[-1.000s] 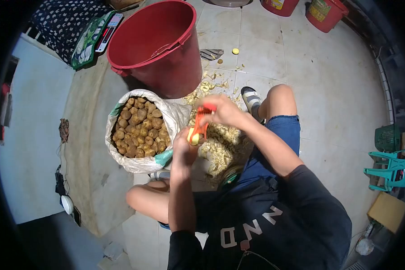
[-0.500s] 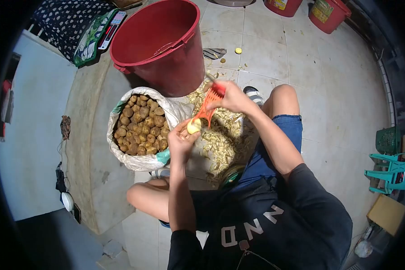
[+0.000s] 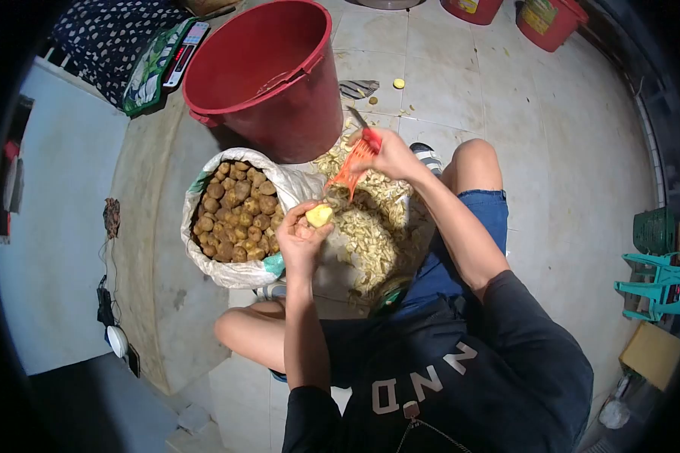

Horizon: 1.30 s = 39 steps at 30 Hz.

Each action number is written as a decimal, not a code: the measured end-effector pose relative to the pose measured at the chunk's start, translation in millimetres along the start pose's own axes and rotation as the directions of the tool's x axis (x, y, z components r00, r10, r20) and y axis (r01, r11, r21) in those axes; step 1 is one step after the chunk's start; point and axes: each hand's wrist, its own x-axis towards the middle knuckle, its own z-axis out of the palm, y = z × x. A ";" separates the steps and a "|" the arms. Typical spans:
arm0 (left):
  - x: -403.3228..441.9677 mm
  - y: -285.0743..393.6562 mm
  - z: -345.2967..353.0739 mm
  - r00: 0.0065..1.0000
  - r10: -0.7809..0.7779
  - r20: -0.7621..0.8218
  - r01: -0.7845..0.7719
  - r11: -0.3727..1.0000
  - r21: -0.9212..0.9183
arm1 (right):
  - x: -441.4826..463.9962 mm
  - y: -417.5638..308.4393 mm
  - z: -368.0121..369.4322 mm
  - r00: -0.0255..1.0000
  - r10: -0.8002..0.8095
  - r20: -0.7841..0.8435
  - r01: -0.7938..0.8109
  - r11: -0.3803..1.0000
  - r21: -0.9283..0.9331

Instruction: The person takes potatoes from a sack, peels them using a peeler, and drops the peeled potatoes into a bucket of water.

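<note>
Left hand (image 3: 299, 232) clasps a pale potato (image 3: 319, 215), now seemingly clear of the orange peeler (image 3: 349, 171) gripped in the right hand (image 3: 390, 155), so paring is interrupted.

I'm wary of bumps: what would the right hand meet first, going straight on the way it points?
Probably the side of the large red bucket, ahead of the right hand; depth is unclear from this single view.

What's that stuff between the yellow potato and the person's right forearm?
In the head view, pale peelings show on the floor below, between the yellow potato in the left hand and the right forearm.
</note>
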 end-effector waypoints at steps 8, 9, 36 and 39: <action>-2.2 8.0 10.1 1.000 -0.019 -0.014 0.020 0.997 0.069 | -3.3 2.2 -2.1 0.999 -0.010 0.039 0.014 0.996 -0.085; 0.1 6.8 9.1 1.000 -0.015 -0.009 0.015 1.000 0.021 | -0.4 5.4 -5.5 0.999 0.032 -0.030 -0.032 0.999 -0.013; -1.3 4.0 16.4 0.998 -0.055 -0.031 0.056 0.996 0.063 | 1.3 3.3 -22.7 0.997 -0.006 -0.081 -0.032 0.890 -0.455; 1.1 3.3 8.0 0.994 -0.096 -0.050 0.094 0.994 -0.054 | -1.3 3.1 -15.5 0.999 -0.016 -0.052 -0.001 0.948 -0.318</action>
